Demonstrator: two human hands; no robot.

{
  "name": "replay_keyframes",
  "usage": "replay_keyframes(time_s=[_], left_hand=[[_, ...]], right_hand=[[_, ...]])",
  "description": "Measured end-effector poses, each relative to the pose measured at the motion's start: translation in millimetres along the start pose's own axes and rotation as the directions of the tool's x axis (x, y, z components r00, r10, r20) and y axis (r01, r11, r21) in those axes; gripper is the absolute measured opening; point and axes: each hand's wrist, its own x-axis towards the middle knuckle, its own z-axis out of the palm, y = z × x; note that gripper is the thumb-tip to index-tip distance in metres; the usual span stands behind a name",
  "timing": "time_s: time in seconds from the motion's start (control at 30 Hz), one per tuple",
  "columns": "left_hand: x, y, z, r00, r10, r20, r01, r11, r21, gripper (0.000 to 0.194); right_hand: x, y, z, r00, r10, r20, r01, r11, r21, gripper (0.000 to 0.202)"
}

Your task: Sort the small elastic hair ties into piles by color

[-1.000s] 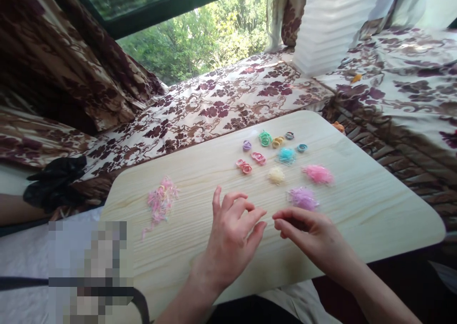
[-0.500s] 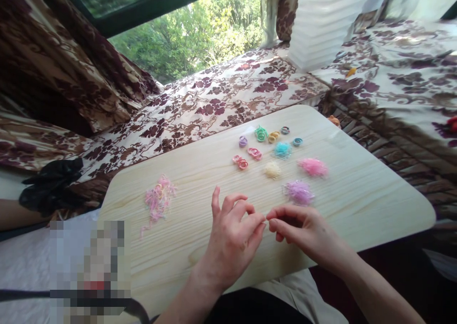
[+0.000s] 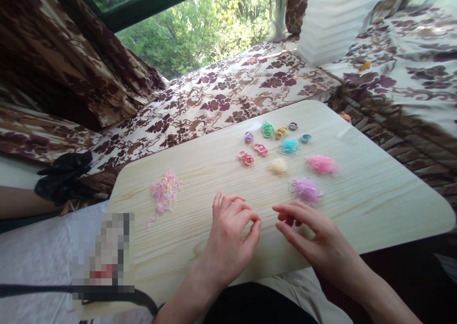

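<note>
A wood-grained table (image 3: pixel 378 205) bears coloured rings (image 3: pixel 261 150) and small pastel piles (image 3: pixel 306 191).

Daylight fills the far window (image 3: pixel 160 0); floral curtains (image 3: pixel 85 53) hang left, floral cloth (image 3: pixel 217 93) beyond the pale wooden surface (image 3: pixel 203 171).

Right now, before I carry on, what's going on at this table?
Over a pale wood-grain table, a person's left hand has thumb and forefinger nearly meeting; anything in its grip is too small to tell. The right hand has thumb and forefinger apart, with a pile of thin purple strands just beyond it. Farther back lie pink strands, cream strands, turquoise strands and small coloured rings. A mixed pastel strand pile lies off to the left.
</note>
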Motion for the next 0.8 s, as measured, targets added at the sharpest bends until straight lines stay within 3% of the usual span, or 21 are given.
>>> replay_keyframes(time_s=[0.2,0.53,0.63,0.73,0.8], left_hand=[[1.4,4.0,-2.2,0.995,0.023,0.093,-0.021,1.000,-0.021,0.015],[7.8,8.5,1.4,0.996,0.050,0.080,-0.040,0.992,-0.118,0.015],[8.7,4.6,2.0,0.997,0.071,0.005,-0.070,0.993,-0.091,0.013],[7.5,-5.7,1.9,0.995,0.071,-0.064,-0.071,0.997,-0.001,0.014],[5.5,-13.8,1.5,0.993,0.073,-0.090,-0.068,0.996,0.063,0.014]], right_hand=[[3.3,-1.0,4.0,0.984,-0.177,-0.012,0.177,0.984,-0.039,0.021],[5.5,-0.5,-1.4,0.971,-0.238,-0.017,0.237,0.970,-0.052,0.014],[12.4,9.8,-27.6,0.963,-0.226,-0.149,0.200,0.965,-0.169,0.012],[26.6,28.8,-67.6,0.937,-0.150,-0.315,0.006,0.910,-0.415,0.013],[38.2,41.3,-88.4,0.942,-0.134,-0.308,-0.058,0.838,-0.542,0.019]])
